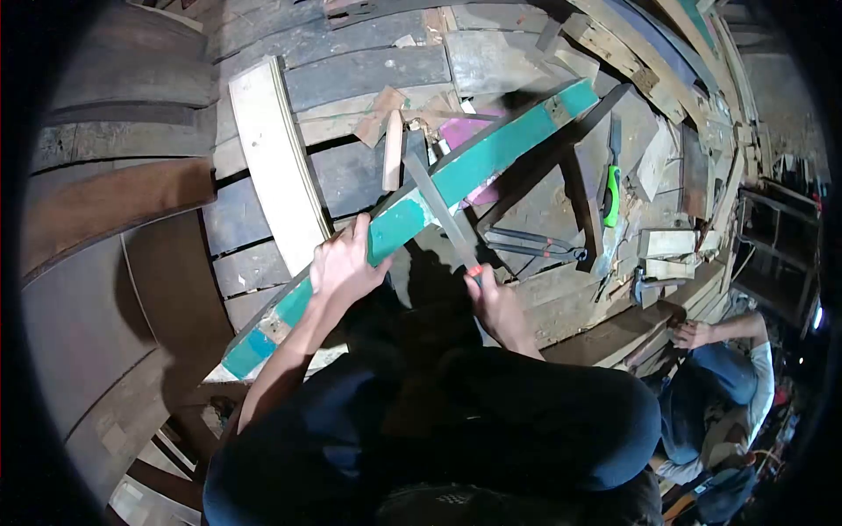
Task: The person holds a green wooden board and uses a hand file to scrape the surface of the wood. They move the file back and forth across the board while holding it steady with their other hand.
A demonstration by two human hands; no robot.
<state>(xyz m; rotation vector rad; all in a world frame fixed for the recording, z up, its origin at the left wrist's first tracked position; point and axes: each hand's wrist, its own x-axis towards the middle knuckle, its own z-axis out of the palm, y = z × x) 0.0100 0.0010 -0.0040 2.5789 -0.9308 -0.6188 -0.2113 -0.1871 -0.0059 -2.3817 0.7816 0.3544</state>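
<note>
Head view: left hand (343, 264) half-curled, gripping beam (495, 156). Right hand (500, 309) closed round tool (445, 216), which crosses beam ahead of that hand. Pincers (566, 254) near, ahead-right.

The wooden beam (495, 153) wears chipped green paint; the blade (445, 215) is dull grey metal. The pale plank (274, 158) looks smooth, the grey boards (368, 77) rough; the green handle (611, 195) seems plastic, though small here.

Workshop with planks (274, 162) and pincers (576, 253)
</note>
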